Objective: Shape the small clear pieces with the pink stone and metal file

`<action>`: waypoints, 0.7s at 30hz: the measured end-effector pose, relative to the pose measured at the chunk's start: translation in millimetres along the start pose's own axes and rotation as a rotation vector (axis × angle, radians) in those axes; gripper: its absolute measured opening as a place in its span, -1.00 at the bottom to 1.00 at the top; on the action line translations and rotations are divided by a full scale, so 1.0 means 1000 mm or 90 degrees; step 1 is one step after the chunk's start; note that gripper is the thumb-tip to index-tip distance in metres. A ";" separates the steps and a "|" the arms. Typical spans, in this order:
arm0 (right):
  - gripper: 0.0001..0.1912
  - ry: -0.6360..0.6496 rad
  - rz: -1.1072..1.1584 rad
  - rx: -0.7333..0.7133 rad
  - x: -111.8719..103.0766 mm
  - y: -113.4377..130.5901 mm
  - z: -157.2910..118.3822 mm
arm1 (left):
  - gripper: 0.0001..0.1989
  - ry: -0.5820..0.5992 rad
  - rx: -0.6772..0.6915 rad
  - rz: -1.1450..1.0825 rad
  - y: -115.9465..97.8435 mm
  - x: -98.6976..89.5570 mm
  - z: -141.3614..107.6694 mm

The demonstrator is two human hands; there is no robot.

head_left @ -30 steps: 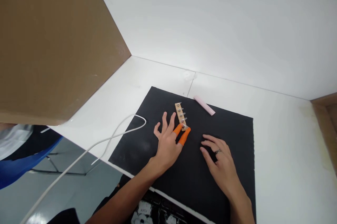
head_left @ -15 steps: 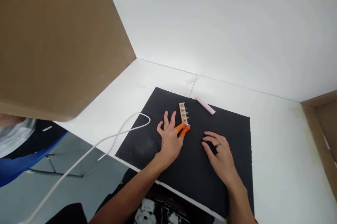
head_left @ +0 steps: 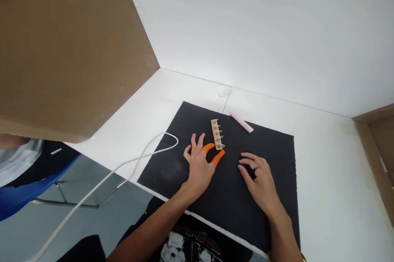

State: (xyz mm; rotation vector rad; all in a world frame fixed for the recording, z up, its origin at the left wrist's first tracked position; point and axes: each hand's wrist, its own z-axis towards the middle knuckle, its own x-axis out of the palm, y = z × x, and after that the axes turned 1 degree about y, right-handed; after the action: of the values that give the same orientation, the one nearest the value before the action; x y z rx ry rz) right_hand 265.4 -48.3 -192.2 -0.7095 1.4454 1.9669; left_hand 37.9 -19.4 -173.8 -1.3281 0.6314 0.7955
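Note:
A small light-wood strip lies on the black mat. Several small, clear, pointed pieces stick out along its right side; they are too small to name surely. My left hand rests just below and left of the strip. Orange covers sit on its thumb and index finger, which are spread near the strip's lower end with nothing between them. Its other fingers are stretched out. On the mat to the right, my right hand has loosely curved fingers, the thumb apart, and holds nothing. A ring is on one of its fingers.
Beyond the strip, a pink bar lies at the mat's far edge. A white cable loops over the mat's left side. A brown board stands at left, with part of a person behind it. A white wall closes the back.
The orange-covered thumb and index finger of my left hand have parted and let go of a small shiny piece at the strip's lower end. My right hand is nearly unchanged.

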 end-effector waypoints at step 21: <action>-0.13 -0.064 -0.056 0.125 0.054 0.060 0.052 | -0.44 0.298 0.149 -0.064 0.037 -0.038 0.104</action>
State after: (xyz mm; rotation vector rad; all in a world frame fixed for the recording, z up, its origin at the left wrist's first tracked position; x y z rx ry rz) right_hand 181.0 -4.8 -178.5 -0.5678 1.4954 1.7406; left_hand -19.0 80.4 -149.9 -1.3226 0.9857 0.3135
